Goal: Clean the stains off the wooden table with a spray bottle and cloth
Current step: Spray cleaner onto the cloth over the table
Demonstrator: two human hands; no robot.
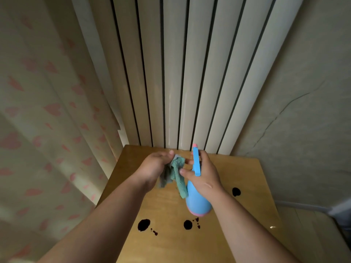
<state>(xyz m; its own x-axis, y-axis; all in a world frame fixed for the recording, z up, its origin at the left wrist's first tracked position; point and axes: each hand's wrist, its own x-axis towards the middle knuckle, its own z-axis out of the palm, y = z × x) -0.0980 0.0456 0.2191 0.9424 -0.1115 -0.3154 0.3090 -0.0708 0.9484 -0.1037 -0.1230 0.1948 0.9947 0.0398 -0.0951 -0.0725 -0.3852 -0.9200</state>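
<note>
Stains lay dark and wet-looking on the wooden tabletop; one blot sat at about seven o'clock from the tabletop's middle, a second near six o'clock with small spatters beside it, a third at about three o'clock, well apart from the others; none looked wiped yet.

The right hand gripped the blue spray bottle round its neck, fingers clenched on it, with one finger near the trigger; the left hand held the green cloth bunched between its fingers, the loose end hanging down just beside the bottle, above the tabletop.

The bottle's long axis ran roughly from twelve to six o'clock; its pink-tipped nozzle pointed toward twelve o'clock, at the radiator, and its pink-rimmed base faced the near stains.

As a judgement: the step in hand was readying tools before spraying; to do it well, the bottle would need turning so the nozzle aimed down at one blot, not at the radiator; the cloth ought to be kept clear of the spray line, folded into a flat pad, then drawn inward across each blot so the liquid was not smeared outward over clean wood.
</note>
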